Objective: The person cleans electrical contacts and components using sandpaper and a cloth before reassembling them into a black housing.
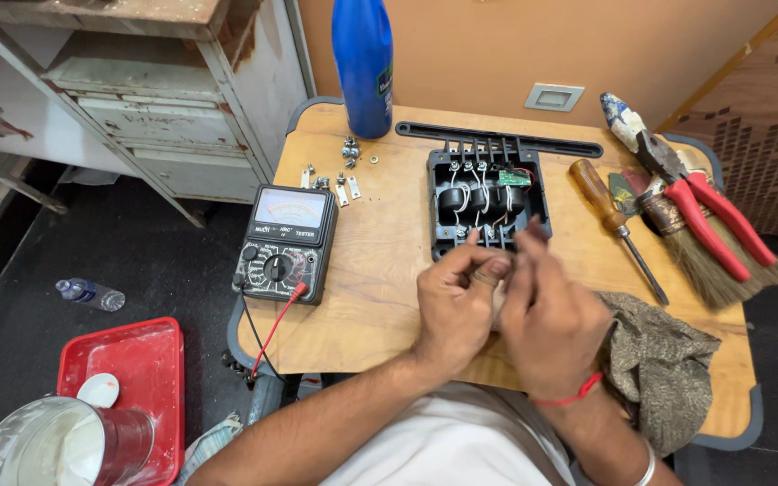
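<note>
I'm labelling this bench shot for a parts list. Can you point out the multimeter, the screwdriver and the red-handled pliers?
multimeter (283, 245): head view, on the middle of its black body.
screwdriver (598, 193): head view, on its brown wooden handle.
red-handled pliers (710, 221): head view, on the nearer red handle.

Bare forearms, a white shirt (447, 450), a red thread (572, 396) and a silver bangle (643, 468) on the right wrist.
</note>
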